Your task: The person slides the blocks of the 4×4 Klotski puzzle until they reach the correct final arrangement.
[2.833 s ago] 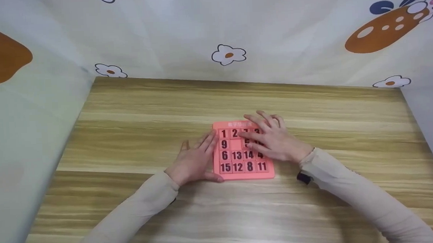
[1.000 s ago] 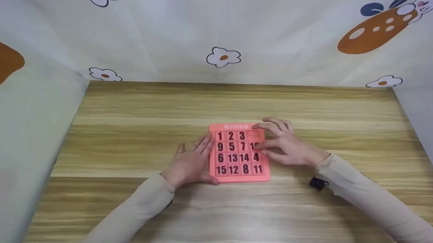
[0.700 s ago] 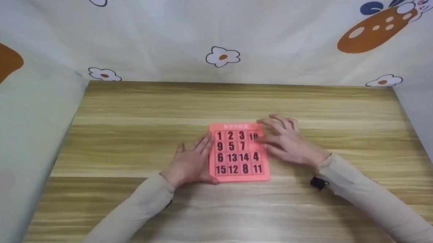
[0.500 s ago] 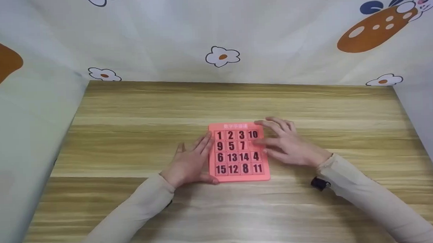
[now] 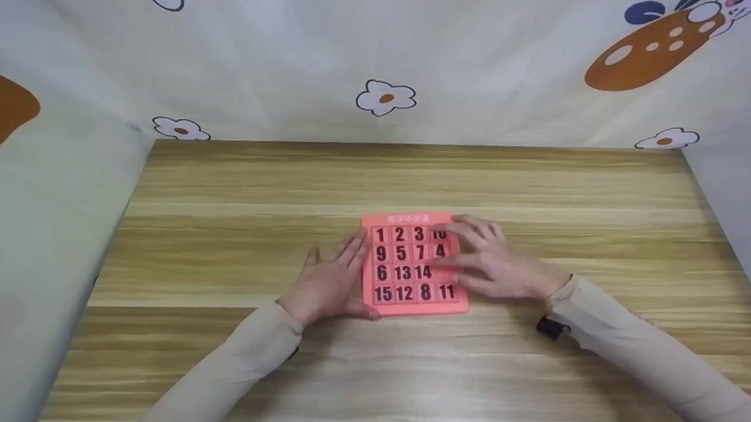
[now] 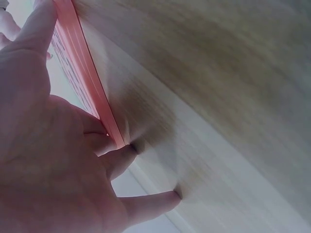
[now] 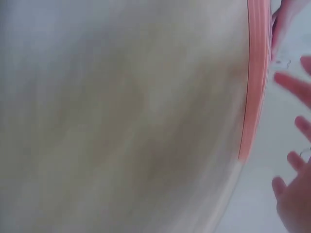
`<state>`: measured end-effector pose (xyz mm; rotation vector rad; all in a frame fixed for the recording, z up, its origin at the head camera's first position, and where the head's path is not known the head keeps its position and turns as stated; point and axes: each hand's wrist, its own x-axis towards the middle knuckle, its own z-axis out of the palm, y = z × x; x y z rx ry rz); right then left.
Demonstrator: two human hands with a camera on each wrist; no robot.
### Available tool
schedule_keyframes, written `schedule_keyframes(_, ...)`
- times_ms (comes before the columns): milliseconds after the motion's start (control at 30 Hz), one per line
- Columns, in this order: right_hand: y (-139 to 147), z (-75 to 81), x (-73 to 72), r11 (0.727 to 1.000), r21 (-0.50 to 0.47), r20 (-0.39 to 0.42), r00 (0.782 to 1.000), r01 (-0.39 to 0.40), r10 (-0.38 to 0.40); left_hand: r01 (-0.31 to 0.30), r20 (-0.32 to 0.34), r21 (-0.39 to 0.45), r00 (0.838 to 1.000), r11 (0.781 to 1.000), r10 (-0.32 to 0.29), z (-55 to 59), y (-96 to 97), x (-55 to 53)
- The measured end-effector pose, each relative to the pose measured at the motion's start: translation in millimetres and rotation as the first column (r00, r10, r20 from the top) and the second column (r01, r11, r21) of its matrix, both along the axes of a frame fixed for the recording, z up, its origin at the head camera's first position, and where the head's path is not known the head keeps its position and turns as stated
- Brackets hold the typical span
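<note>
A pink number slide puzzle (image 5: 414,309) lies flat on the wooden table, numbered tiles in its frame. My left hand (image 5: 328,283) braces its left side, fingers extended along the edge and thumb at the near left corner. In the left wrist view, the puzzle's side (image 6: 92,73) meets the thumb and some fingertips. My right hand (image 5: 495,263) reaches over the right column with spread fingers. One fingertip lies near the 4 tile (image 5: 440,251), at the vacant slot below it; another partly covers the 10 tile (image 5: 438,235). In the right wrist view the puzzle's edge (image 7: 256,82) shows beside the fingers.
The wood-grain table (image 5: 254,191) extends around the puzzle. Pale fabric (image 5: 280,63) printed with flowers and orange shapes encloses its back and sides. A dark band (image 5: 552,327) shows at the right wrist below the sleeve (image 5: 641,351).
Tiles 3, 5 and 7 were rearranged earlier. The 10 tile then went up into the top right corner, and the 4 tile has since moved up one slot. The left hand stays put.
</note>
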<state>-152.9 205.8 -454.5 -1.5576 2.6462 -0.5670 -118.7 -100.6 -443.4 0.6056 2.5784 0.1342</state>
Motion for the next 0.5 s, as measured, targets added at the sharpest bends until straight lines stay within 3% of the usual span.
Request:
schedule_keyframes(133, -6.7, 0.3, 3.9, 0.999, -0.012, 0.002, 0.999, -0.045, 0.045, 0.0, -0.003, -0.012, 1.0, 1.0, 0.0, 0.0, -0.1, -0.4)
schedule_keyframes(300, -8.8, 3.7, 0.7, 0.993, -0.107, -0.066, 0.996, 0.049, -0.057, -0.002, 0.002, -0.005, 1.0, 1.0, 0.002, -0.3, -0.1, -0.4)
schedule_keyframes(500, -17.2, 0.9, -1.0, 0.996, 0.019, 0.018, 0.996, 0.089, -0.089, 0.002, -0.006, -0.001, 1.0, 1.0, -0.002, 0.4, 0.3, 1.3)
